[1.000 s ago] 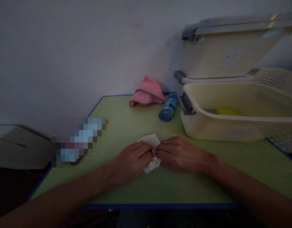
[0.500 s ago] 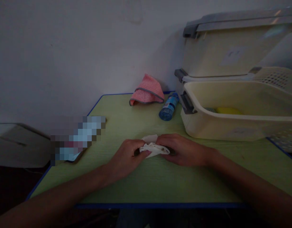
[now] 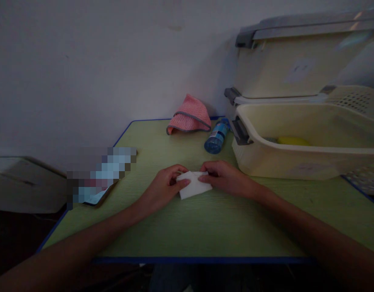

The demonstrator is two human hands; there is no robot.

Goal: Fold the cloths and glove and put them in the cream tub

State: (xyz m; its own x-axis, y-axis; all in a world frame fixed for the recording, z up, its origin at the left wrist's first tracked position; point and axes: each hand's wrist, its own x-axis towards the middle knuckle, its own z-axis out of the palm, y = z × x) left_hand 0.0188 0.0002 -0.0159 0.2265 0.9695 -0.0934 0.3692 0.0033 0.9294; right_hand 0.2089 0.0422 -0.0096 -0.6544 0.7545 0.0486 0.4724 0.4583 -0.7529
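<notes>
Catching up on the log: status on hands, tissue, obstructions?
Left hand and right hand both pinching tissue. Tissue white, folded. Nothing blocking hands; blue bottle and pink cloth beyond, apart.

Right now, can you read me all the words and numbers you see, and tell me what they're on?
None can be read:
Blue bottle: its label is too small and blurred.
Front cream bin: faint pale patch, too blurred.
Cream box behind: pale label with dark marks, too blurred.
Phone-like device: covered by pixel blocks.
Folded white sheet: no writing I can make out.
</notes>
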